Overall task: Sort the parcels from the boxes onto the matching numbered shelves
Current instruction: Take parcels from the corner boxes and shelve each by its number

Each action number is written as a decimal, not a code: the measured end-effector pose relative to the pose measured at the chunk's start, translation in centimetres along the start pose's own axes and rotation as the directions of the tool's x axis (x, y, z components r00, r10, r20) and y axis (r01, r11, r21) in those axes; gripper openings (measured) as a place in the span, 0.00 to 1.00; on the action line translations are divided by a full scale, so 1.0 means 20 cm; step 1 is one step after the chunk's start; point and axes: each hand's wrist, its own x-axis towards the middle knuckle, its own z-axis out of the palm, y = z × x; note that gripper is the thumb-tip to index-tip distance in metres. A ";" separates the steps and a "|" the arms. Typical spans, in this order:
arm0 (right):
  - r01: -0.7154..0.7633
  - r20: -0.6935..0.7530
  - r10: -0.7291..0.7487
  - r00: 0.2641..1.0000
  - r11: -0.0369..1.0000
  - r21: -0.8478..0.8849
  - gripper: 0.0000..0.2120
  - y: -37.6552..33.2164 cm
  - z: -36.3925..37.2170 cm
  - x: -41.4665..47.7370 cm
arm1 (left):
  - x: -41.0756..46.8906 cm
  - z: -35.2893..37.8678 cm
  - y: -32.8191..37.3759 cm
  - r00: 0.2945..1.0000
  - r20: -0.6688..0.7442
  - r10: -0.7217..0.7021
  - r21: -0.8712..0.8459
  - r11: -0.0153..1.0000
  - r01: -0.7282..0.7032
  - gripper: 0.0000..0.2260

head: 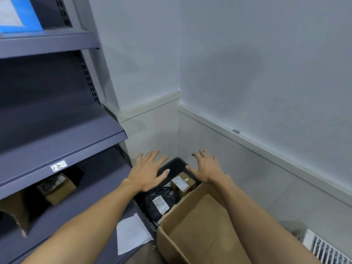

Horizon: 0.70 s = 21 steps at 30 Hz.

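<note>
Both my hands reach out over a black bin (176,164) on the floor in the corner. My left hand (147,173) is spread flat above the bin's left side, holding nothing. My right hand (206,168) is spread above its right rim, also empty. Inside the bin stands a small brown carton parcel (182,183) with a white label, and beside it lies a black plastic-bag parcel (160,203) with a white label. An open cardboard box (196,231) sits in front of the bin, under my right forearm.
Grey metal shelves (57,147) stand at left, one edge carrying a handwritten label (59,165). A brown parcel (57,188) lies on the lowest shelf, a blue-white parcel (17,14) on the top one. White paper (131,233) lies on the lowest shelf's edge. A vent grille (323,248) is at bottom right.
</note>
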 end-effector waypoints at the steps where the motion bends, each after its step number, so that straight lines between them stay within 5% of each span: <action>1: -0.010 0.010 0.010 1.000 1.000 0.007 0.31 0.01 0.02 0.03 | 0.04 0.05 -0.01 1.000 0.010 0.008 -0.005 1.000 -0.008 0.37; 21: -0.306 0.232 0.295 0.927 0.952 0.012 0.33 0.25 0.59 0.54 | 0.67 0.83 -0.31 0.975 0.147 0.165 -0.160 0.977 -0.141 0.32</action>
